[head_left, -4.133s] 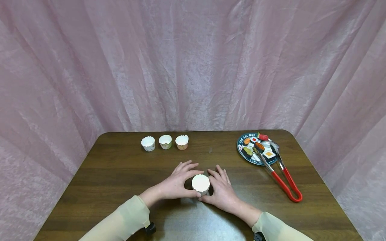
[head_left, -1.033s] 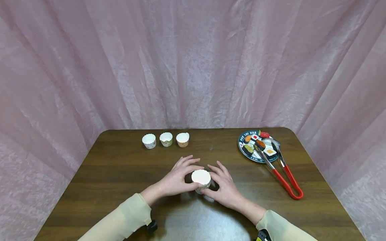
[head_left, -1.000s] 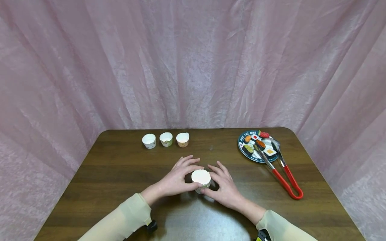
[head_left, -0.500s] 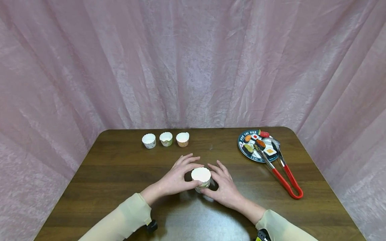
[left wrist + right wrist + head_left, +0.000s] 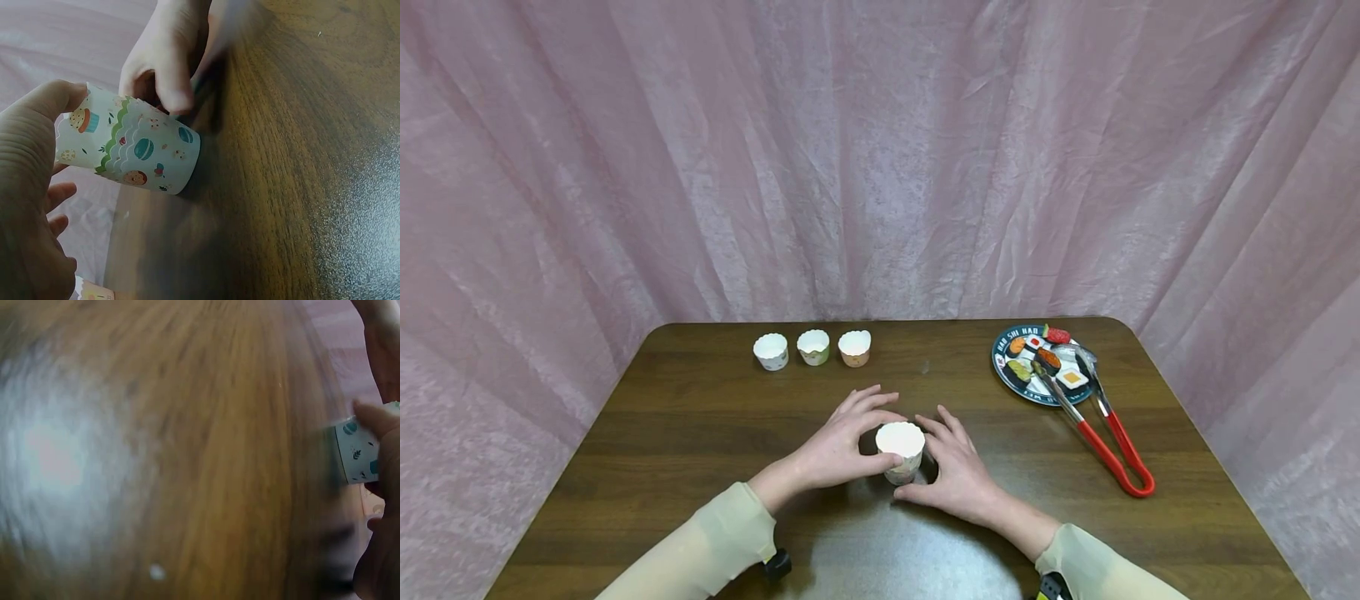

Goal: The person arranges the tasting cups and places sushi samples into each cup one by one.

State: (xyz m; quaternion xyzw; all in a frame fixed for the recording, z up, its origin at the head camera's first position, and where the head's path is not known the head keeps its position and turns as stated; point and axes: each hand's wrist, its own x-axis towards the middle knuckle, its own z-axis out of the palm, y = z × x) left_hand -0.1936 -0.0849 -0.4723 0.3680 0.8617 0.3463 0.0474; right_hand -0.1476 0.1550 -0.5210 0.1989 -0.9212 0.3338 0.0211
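Observation:
A stack of nested paper baking cups point(image 5: 901, 442) stands upright near the middle of the table, with scalloped rims and pastry prints. In the left wrist view the top cup point(image 5: 94, 134) sticks well out of the green-edged cup point(image 5: 153, 147) below it. My left hand point(image 5: 838, 446) pinches the top cup between thumb and fingers. Around the stack's lower right side, my right hand point(image 5: 958, 475) lies with fingers spread and its thumb apart from the wall. The right wrist view shows only part of the lower cup point(image 5: 359, 450), behind the right hand.
Three separate paper cups, white point(image 5: 771, 353), green point(image 5: 813, 348) and orange point(image 5: 854, 349), stand in a row at the back left. At the back right, red-handled tongs point(image 5: 1116, 458) rest on a dark-rimmed plate point(image 5: 1000, 367) with several sushi pieces.
Compared with the first frame, the top cup sits higher and the stack is taller. In the last half second my right thumb has come away from the lower cup; the left hand keeps its hold.

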